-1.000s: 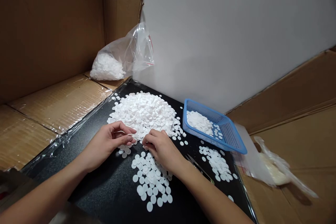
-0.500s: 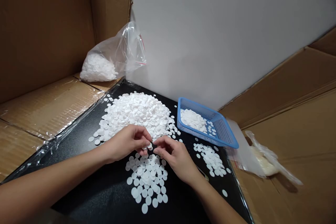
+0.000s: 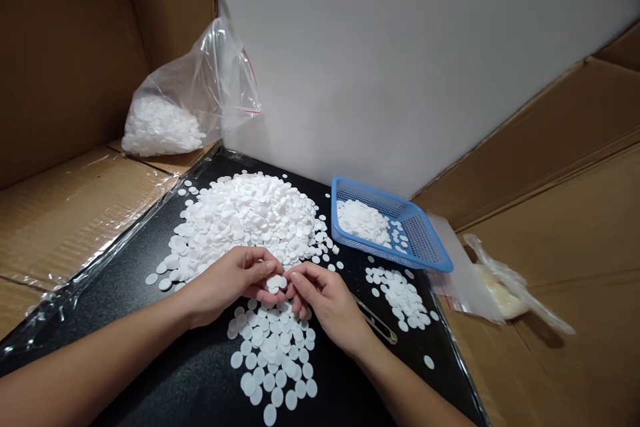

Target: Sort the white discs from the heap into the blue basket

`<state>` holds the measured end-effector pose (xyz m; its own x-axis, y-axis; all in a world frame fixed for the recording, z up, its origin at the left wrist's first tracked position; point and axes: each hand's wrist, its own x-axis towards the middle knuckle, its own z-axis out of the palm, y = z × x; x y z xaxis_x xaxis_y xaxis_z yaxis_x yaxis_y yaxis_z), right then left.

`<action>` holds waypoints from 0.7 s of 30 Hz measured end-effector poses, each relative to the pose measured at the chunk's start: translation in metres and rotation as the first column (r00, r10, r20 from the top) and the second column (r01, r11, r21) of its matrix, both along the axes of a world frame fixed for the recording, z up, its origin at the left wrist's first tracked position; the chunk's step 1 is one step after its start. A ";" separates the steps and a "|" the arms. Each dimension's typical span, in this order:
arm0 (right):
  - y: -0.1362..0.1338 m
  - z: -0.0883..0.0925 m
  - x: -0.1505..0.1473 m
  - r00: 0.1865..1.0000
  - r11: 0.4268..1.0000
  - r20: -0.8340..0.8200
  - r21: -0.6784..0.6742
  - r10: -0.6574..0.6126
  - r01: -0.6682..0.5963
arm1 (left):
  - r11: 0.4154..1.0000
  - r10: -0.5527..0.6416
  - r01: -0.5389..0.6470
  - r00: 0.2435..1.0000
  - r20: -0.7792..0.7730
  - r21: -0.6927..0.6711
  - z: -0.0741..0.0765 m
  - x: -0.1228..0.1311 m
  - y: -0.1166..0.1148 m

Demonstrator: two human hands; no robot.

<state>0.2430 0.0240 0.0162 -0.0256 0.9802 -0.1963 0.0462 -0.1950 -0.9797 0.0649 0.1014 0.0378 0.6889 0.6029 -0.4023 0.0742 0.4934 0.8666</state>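
A big heap of small white discs (image 3: 250, 217) lies on a black tabletop (image 3: 150, 293). My left hand (image 3: 230, 280) curls at the heap's near edge, its fingers cupped around a few white discs (image 3: 276, 282). Fingertip to fingertip with it, my right hand (image 3: 325, 300) pinches at those same discs. Just below both hands a flat patch of spread discs (image 3: 275, 353) covers the tabletop. Another small patch of discs (image 3: 400, 297) lies to the right.
A blue mesh basket (image 3: 425, 247) with discs in it stands at the back right. A clear bag of discs (image 3: 165, 120) rests on cardboard at the back left. Metal tweezers (image 3: 377, 323) lie beside my right wrist. Another plastic bag (image 3: 500, 287) lies on the cardboard to the right.
My hands left the heap's edge and met above the flat patch, fingertips together on a few discs. The view has shifted, so everything sits further left.
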 end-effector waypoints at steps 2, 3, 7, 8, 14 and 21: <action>0.000 0.000 0.000 0.999 1.000 0.035 0.014 0.001 -0.001 | 0.999 0.009 -0.008 1.000 0.019 -0.045 0.002 0.000 -0.001; 0.000 0.001 0.000 0.998 1.000 0.070 0.028 -0.001 -0.001 | 0.998 0.008 -0.006 1.000 0.023 -0.060 0.003 -0.001 -0.002; -0.003 0.008 -0.001 0.964 0.985 0.260 0.173 -0.060 0.015 | 0.996 -0.044 0.047 0.998 0.037 -0.080 0.005 -0.002 -0.008; -0.003 0.010 -0.002 0.956 0.977 0.281 0.210 -0.081 0.020 | 0.995 -0.060 0.063 0.997 0.047 -0.075 0.005 -0.002 -0.009; -0.004 0.012 -0.001 0.973 0.981 0.210 0.187 -0.098 0.059 | 0.996 -0.065 0.069 0.995 0.074 -0.052 0.004 -0.003 -0.010; -0.007 0.014 0.001 0.886 0.897 0.462 0.408 -0.044 -0.169 | 0.990 -0.108 0.103 0.993 0.046 0.091 -0.002 -0.003 -0.010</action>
<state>0.2437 0.0166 0.0299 -0.1030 0.9668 0.2340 0.4978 0.2537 -0.8293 0.0624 0.0911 0.0353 0.7688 0.5574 -0.3136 0.0770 0.4061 0.9106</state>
